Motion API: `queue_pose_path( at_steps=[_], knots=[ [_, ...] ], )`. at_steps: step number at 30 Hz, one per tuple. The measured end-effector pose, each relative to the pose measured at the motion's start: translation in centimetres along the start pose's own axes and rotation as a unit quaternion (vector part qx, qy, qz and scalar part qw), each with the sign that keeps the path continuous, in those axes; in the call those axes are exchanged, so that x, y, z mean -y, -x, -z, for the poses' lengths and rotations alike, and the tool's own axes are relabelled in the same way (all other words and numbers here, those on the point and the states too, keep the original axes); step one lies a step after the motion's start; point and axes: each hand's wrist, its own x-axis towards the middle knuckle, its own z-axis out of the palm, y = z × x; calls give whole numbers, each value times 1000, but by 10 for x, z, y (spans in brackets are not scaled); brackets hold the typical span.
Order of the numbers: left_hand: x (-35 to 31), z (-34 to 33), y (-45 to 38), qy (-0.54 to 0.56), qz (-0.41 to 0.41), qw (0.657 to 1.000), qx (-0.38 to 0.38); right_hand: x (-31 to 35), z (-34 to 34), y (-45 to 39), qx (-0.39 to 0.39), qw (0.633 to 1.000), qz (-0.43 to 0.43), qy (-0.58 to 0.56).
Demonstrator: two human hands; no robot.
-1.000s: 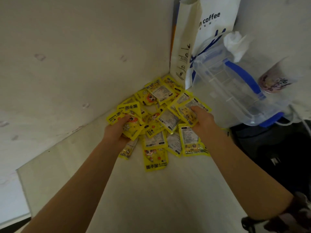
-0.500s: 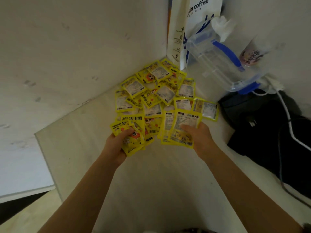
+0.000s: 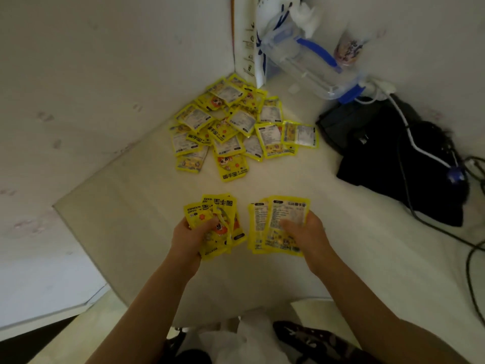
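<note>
A heap of several yellow hand-warmer packets (image 3: pixel 236 127) lies in the corner of a white surface (image 3: pixel 328 232). My left hand (image 3: pixel 190 240) grips a fanned bunch of yellow packets (image 3: pixel 220 214), printed fronts up. My right hand (image 3: pixel 305 235) grips a second bunch of packets (image 3: pixel 273 222), label sides up, thumb on top. Both bunches hang above the surface, well short of the heap.
A clear plastic box with blue clips (image 3: pixel 307 64) leans in the far corner beside a white paper coffee bag (image 3: pixel 252 38) and a cup (image 3: pixel 349 51). A black bag (image 3: pixel 393 158) with white and dark cables (image 3: pixel 420 151) lies at the right. White walls close the left and back.
Both hands have lifted bunches of packets out of the heap and pulled them back toward me. The view has drawn back, so the heap now lies farther away.
</note>
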Motion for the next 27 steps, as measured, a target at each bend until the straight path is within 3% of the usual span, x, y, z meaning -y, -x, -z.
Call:
queue_pose_path(
  at_steps=[4, 13, 27],
  knots=[
    [18, 24, 13, -49, -10, 999, 5, -27, -8, 38, -33, 999, 19, 3],
    [52, 72, 55, -155, -9, 985, 77, -115, -28, 139, -157, 981, -42, -102],
    [132, 9, 122, -321, 0, 918, 234, -212, 20, 262, -300, 923, -52, -233]
  ],
)
